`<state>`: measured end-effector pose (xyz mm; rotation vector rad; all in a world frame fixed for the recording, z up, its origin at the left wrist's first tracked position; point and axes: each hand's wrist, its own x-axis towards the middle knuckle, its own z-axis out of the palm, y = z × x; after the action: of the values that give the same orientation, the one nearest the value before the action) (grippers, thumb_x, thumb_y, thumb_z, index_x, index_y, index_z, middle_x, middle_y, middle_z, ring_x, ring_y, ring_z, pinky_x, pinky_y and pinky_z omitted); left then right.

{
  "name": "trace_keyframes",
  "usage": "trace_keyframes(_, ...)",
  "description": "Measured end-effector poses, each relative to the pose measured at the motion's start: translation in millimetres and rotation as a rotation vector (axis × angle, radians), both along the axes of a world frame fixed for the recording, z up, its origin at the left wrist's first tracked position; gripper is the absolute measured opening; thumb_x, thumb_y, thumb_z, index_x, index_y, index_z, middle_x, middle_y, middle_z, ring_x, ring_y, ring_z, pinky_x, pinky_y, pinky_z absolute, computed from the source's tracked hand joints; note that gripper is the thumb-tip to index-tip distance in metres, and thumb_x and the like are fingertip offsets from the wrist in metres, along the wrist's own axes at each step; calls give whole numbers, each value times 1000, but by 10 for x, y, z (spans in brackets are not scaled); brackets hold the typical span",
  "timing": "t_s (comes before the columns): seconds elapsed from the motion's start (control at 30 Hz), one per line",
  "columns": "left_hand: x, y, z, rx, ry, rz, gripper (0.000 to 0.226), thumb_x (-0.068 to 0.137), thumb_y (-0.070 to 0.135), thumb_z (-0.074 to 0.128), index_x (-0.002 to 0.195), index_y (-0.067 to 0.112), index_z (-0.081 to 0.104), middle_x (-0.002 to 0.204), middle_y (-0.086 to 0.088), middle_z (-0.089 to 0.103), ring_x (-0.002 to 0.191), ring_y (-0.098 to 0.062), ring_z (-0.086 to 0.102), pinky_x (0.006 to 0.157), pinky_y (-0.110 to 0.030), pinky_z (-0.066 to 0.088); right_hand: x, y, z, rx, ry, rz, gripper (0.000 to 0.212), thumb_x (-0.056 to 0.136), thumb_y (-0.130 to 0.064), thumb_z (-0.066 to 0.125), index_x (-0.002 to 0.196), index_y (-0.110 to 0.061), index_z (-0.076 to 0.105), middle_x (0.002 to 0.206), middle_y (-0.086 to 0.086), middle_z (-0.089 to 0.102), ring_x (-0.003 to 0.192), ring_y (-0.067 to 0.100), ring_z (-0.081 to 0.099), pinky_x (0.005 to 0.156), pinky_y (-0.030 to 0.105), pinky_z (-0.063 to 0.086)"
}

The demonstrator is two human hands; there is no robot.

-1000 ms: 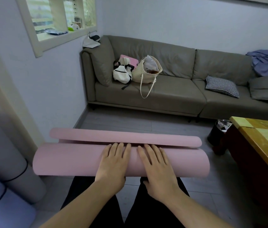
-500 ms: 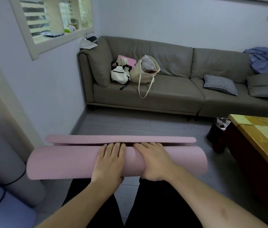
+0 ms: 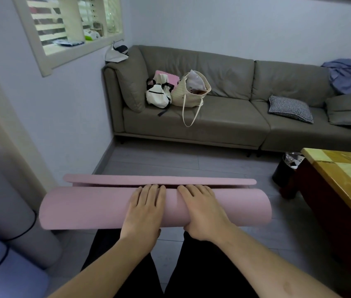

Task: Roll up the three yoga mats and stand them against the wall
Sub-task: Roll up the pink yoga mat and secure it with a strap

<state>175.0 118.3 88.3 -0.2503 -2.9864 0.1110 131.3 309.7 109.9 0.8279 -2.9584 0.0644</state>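
Before the sofa [image 3: 213, 117] | pink mat [image 3: 84, 208] on floor, flap shorter than a second ago (nearly rolled) | left hand [image 3: 146, 209], right hand [image 3: 202, 211] flat, pressing roll | standing it remains

Both bare forearms are extended forward from the bottom edge, roughly parallel. The left hand [image 3: 146, 208] is laid palm-down, fingers straight and close together, pointing away. The right hand [image 3: 202, 208] is placed just beside it, palm-down, fingers [image 3: 191, 189] arched over and thumb tucked underneath. Wrists are bent slightly downward.
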Motion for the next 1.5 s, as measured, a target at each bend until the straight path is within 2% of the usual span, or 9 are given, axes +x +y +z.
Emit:
trace_keyframes(0.23, -57, -10, -13, 6, -9, 1, 109, 65, 30, 87, 152, 6, 27, 149, -17, 42, 138, -38, 39, 121, -52, 28, 306, -70, -132, 25, 104, -48, 112, 60, -20, 90, 156, -8, 33, 152, 13, 39, 142, 37, 37, 127, 50, 27)
trace_keyframes(0.5, 9, 37, 85, 14, 10, -26, 102, 64, 34, 87, 148, 7, 37, 145, -15, 42, 133, -36, 41, 119, -49, 32, 109, -2, -46, 34, 100, -15, 87, 52, -18, 79, 133, -15, 49, 127, 5, 52, 111, 31, 51, 104, 43, 44)
trace_keyframes(0.67, 50, 84, 81, -36, -18, -2, 104, 59, 40, 90, 142, 5, 38, 138, -18, 40, 125, -39, 44, 111, -52, 36, 66, 6, 140, 82, -51, 39, 85, 63, -36, 77, 141, -20, 46, 132, 1, 51, 119, 28, 49, 110, 41, 40)
trace_keyframes(0.83, 77, 141, 112, -74, -38, 3, 93, 68, 30, 81, 144, 5, 34, 138, -18, 38, 126, -39, 39, 109, -52, 33, -213, -7, 455, -377, -321, -181, 53, 94, -46, 63, 144, -29, 56, 146, -7, 55, 135, 19, 51, 115, 38, 40)
trace_keyframes(0.93, 93, 151, 82, -78, -18, -3, 92, 68, 28, 82, 145, 5, 35, 138, -19, 39, 126, -41, 39, 110, -53, 32, -460, -55, 421, -270, -350, -229, 53, 100, -40, 61, 151, -27, 53, 155, -4, 52, 143, 22, 47, 119, 38, 35)
trace_keyframes(1.03, 65, 123, 61, -67, 0, -15, 95, 67, 34, 82, 145, 4, 36, 138, -19, 40, 125, -41, 40, 111, -55, 33, -585, -143, 354, -280, -473, -260, 39, 102, -48, 57, 138, -35, 65, 141, -8, 65, 130, 21, 59, 111, 40, 47)
trace_keyframes(1.13, 31, 48, 22, -20, 23, -41, 102, 61, 39, 85, 144, 5, 38, 140, -19, 40, 127, -40, 41, 113, -58, 34, -572, -170, 326, -342, -428, -250, 23, 103, -49, 59, 118, -38, 72, 123, -11, 72, 113, 16, 65, 100, 41, 54)
trace_keyframes(1.3, -19, -22, -19, 81, 47, -53, 119, 49, 52, 88, 147, 8, 35, 150, -20, 36, 137, -41, 35, 112, -65, 35, -395, -164, 253, -223, -161, -110, 30, 110, -38, 47, 116, -28, 74, 112, 1, 76, 104, 28, 66, 87, 42, 52)
trace_keyframes(1.5, -29, 4, -4, 84, 1, -40, 129, 67, 60, 80, 159, 13, 3, 163, -16, 16, 156, -36, 10, 122, -68, 7, -388, -138, 175, -209, 0, -142, 9, 99, -11, 55, 106, -14, 60, 93, 11, 71, 88, 36, 64, 69, 42, 43)
